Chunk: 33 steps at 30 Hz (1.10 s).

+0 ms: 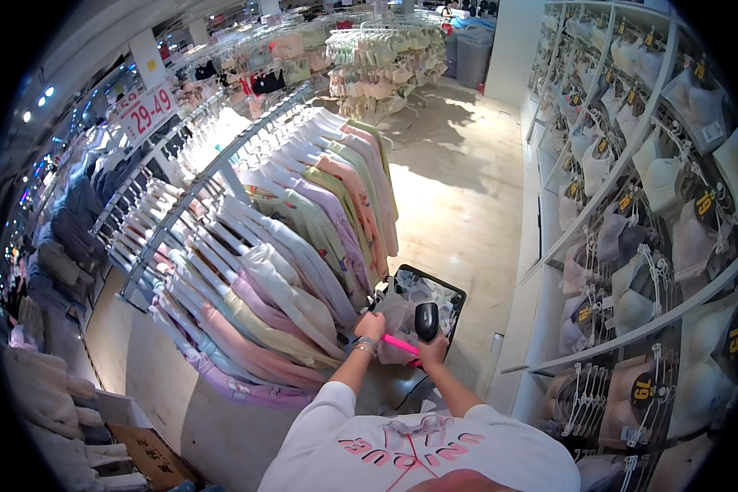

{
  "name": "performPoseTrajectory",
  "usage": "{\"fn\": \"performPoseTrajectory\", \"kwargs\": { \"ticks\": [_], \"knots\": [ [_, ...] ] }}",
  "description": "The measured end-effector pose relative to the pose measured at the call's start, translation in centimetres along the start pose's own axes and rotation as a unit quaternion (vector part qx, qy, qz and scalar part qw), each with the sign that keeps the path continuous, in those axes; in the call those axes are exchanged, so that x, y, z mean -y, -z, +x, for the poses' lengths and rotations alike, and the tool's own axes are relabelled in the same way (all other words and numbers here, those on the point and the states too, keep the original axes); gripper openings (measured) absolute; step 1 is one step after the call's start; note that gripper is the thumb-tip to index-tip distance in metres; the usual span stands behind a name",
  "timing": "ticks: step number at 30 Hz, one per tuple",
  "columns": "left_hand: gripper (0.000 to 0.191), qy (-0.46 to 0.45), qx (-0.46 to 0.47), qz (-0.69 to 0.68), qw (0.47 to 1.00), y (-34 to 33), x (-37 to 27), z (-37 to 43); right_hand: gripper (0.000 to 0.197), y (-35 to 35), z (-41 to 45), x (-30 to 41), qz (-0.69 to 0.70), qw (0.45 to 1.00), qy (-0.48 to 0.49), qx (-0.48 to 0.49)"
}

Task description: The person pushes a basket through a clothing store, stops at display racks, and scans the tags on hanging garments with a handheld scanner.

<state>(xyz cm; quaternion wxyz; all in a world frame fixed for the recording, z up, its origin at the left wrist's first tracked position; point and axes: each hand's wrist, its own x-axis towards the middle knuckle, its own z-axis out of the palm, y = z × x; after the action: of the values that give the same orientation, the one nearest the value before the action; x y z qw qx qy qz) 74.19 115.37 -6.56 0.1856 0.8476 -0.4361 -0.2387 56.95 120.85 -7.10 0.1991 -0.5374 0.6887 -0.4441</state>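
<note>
In my right hand (433,352) is a black handheld barcode scanner (427,321), its rounded head pointing away from me. A bright pink bar (401,345), which looks like a handle, runs between my two hands. My left hand (369,327) is curled at the bar's left end, close to the hanging clothes; what lies inside its fingers is hidden. Just beyond both hands stands a black-rimmed basket (433,272). Pale garments in clear plastic (433,290) fill it, and a thin grey translucent piece (398,312) lies at its near left side.
Left of me a metal clothes rack (178,209) holds pastel long-sleeved tops (283,270) on white hangers. On the right, white wall shelving (627,144) carries hanging bras (658,175) with price tags. A cardboard box (150,458) sits at the lower left. More racks (384,55) stand farther off.
</note>
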Motion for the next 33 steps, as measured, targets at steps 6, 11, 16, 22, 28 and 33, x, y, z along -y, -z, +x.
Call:
{"fn": "performPoseTrajectory", "kwargs": {
  "ticks": [6,11,16,22,28,33],
  "knots": [
    [0.036,-0.032,0.043,-0.052,0.997,0.1,-3.1,3.3,0.031,-1.4,3.0,-0.3,0.006,0.999,0.037,-0.011],
    [0.039,-0.082,0.033,0.0,0.996,-1.1,-6.6,5.9,0.034,-2.1,6.1,-0.4,0.024,1.0,0.002,-0.018],
    [0.037,-0.123,0.054,0.047,0.99,-3.1,-11.4,9.3,0.036,-2.0,10.6,-2.2,0.016,0.999,0.008,-0.039],
    [0.039,-0.127,0.067,0.084,0.986,-5.9,-17.5,11.0,0.03,-0.4,17.1,-4.0,0.026,0.998,-0.006,-0.053],
    [0.04,-0.125,0.078,0.098,0.984,-8.1,-22.8,11.0,0.025,1.6,22.8,-6.9,0.01,0.999,-0.001,-0.052],
    [0.042,-0.104,0.07,0.127,0.984,-10.2,-26.1,12.4,0.023,3.4,27.5,-6.9,0.011,0.998,0.001,-0.058]
  ]
}}
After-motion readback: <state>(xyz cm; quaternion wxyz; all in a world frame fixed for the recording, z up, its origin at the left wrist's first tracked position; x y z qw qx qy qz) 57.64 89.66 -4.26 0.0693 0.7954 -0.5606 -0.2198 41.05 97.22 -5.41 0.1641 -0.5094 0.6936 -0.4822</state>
